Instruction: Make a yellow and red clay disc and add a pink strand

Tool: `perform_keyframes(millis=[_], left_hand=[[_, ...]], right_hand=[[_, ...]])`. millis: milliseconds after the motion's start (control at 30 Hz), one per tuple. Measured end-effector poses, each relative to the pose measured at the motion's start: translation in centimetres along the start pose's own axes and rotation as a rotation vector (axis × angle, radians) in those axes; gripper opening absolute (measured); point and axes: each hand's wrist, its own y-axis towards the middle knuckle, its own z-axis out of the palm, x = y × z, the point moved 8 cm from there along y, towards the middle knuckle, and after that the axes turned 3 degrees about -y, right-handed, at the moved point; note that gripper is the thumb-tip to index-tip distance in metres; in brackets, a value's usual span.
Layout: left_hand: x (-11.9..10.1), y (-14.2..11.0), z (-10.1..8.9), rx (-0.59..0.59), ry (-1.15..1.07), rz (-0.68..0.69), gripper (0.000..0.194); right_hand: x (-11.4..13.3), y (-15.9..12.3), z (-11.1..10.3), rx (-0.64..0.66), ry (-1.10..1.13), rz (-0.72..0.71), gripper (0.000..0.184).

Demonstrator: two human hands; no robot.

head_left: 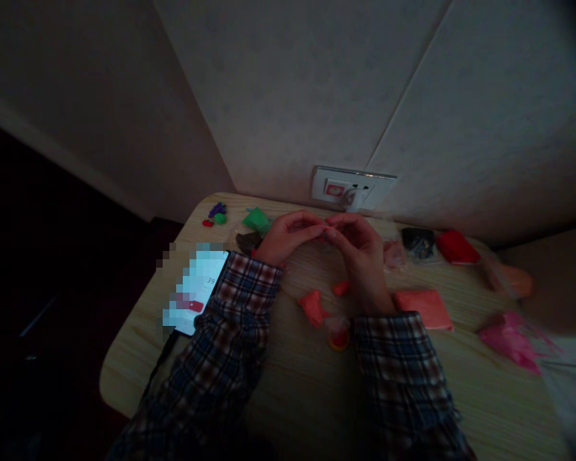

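Observation:
My left hand point(290, 235) and my right hand point(361, 246) meet above the far middle of the table, thumbs and fingertips pinched together. A hint of red shows between the fingertips, but what they hold is too small and dim to make out. Below the hands lie a crumpled orange-red piece point(312, 307) and a smaller orange-red piece point(340, 288). Close by is a small round thing with a yellow rim point(338, 339), red inside. An orange-red flat block point(425, 308) rests beside my right wrist.
A lit phone point(199, 288) lies by my left sleeve. Behind it sit small purple grapes point(217, 209) and a green packet point(256, 219). To the right are a black packet point(418, 242), a red packet point(457, 247) and a pink bag point(511, 339). A wall socket point(354, 187) is behind.

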Motion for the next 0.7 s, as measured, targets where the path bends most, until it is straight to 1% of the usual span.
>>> perform_keyframes(millis=[167,267,467,700], left_hand=[[-0.20,-0.12,0.05,-0.011,-0.042,-0.001,0.025],[-0.37,-0.20,0.39,0.019,-0.041,0.009,0.026],[-0.23,-0.20,0.91,0.076,-0.070,-0.007,0.032],[-0.13,-0.05,0.67,0.061,-0.064,0.016,0.026]], right_hand=[[-0.05,-0.05,0.09,0.002,-0.027,0.004,0.010],[-0.22,0.01,-0.20,-0.029,-0.062,0.010,0.005],[-0.02,-0.02,-0.74,-0.088,-0.101,-0.008,0.006],[-0.06,0.01,-0.77,-0.092,-0.087,0.007,0.006]])
